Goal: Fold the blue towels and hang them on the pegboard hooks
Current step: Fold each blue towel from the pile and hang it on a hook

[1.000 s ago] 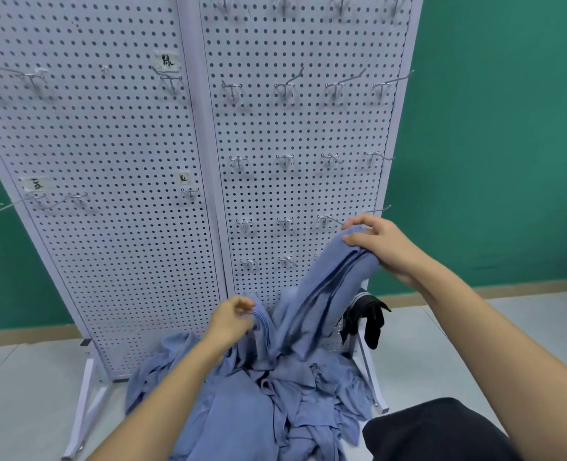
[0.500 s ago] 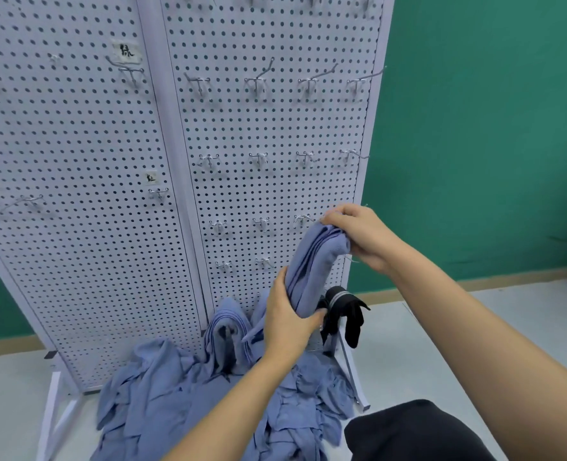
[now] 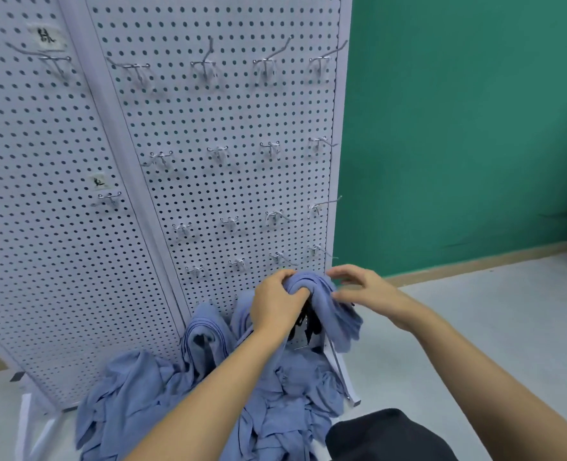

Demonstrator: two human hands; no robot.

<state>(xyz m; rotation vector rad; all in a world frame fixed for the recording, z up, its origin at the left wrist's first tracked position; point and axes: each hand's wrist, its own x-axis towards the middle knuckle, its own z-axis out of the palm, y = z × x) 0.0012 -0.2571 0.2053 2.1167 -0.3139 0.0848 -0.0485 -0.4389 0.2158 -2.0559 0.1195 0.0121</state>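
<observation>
Green wall and pale grey floor lie behind a white pegboard standing on a metal foot. At the pegboard's lower right corner, the left grip has its fingers curled tight over the rounded top of a folded blue towel. The right grip is loose, its fingers spread and holding nothing, with the fingertips just at the towel's right side. The towel drapes down over a black item, which is mostly hidden and cannot be identified.

Just left of it, against the pegboard's base, a second folded towel hangs doubled over. A heap of loose blue towels sprawls on the floor at the pegboard's foot. Rows of bare wire hooks cover the pegboard above, and small handwritten labels sit on its left panel. A dark cloth shows below the heap, at the bottom edge.

Half a second earlier the right grip pinched the towel's top and the left held it lower down. Now the left has taken the top, the right has let go, and the towel sits lower, over the black item.
</observation>
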